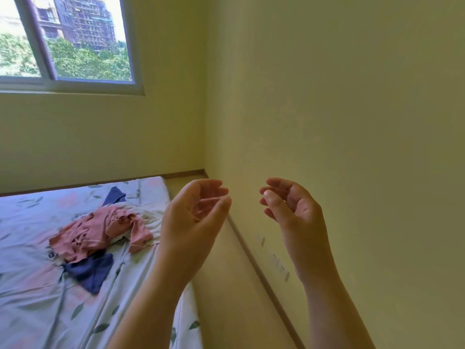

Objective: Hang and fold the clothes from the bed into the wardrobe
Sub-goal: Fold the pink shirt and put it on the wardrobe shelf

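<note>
A small heap of clothes lies on the bed (30, 285) at the left: a pink garment (100, 230) on top, a white one (148, 215) behind it, a dark blue one (93, 272) in front and another blue piece (114, 196) at the back. My left hand (193, 217) and my right hand (292, 210) are raised in front of the wall, palms facing each other, fingers loosely curled, holding nothing. My left hand is to the right of the heap and well above it. No wardrobe is in view.
The bed has a pale floral sheet and runs along the window wall. A narrow strip of floor (226, 285) separates it from the cream wall (352, 109) on the right. A window (83, 41) sits at the upper left.
</note>
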A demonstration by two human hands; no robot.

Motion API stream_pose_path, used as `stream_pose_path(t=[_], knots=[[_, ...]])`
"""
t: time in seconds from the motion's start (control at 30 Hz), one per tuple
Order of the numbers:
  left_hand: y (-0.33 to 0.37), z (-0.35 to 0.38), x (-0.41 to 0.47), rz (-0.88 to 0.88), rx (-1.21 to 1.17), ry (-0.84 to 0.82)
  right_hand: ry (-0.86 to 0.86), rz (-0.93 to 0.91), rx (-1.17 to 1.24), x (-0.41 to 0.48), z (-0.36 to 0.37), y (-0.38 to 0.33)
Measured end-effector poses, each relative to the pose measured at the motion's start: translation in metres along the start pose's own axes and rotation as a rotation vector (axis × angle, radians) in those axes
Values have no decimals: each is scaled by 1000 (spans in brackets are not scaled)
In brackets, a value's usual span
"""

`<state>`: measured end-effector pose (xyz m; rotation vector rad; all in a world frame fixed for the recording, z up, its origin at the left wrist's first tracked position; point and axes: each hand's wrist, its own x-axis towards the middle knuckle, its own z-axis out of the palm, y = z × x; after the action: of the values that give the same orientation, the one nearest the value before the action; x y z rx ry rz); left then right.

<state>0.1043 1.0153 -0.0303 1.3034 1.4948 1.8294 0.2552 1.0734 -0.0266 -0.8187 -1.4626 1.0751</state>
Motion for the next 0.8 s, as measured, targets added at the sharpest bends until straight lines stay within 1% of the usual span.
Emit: stream_pose_path(t=[0.2,0.33,0.47,0.63,0.7,0.8], knots=[[-14,29,6,-26,24,21,-67,6,-33,25,-23,17],[-21,56,24,-4,77,92,-130,-12,8,62,-37,33],[-30,101,46,7,136,174,-238,-22,4,103,-66,51],[-38,159,69,-19,194,177,-270,-1,32,159,-111,69],[-44,169,80,-29,217,199,-289,13,53,177,-117,81],[-57,167,97,-56,260,237,-338,49,71,195,-107,105]])
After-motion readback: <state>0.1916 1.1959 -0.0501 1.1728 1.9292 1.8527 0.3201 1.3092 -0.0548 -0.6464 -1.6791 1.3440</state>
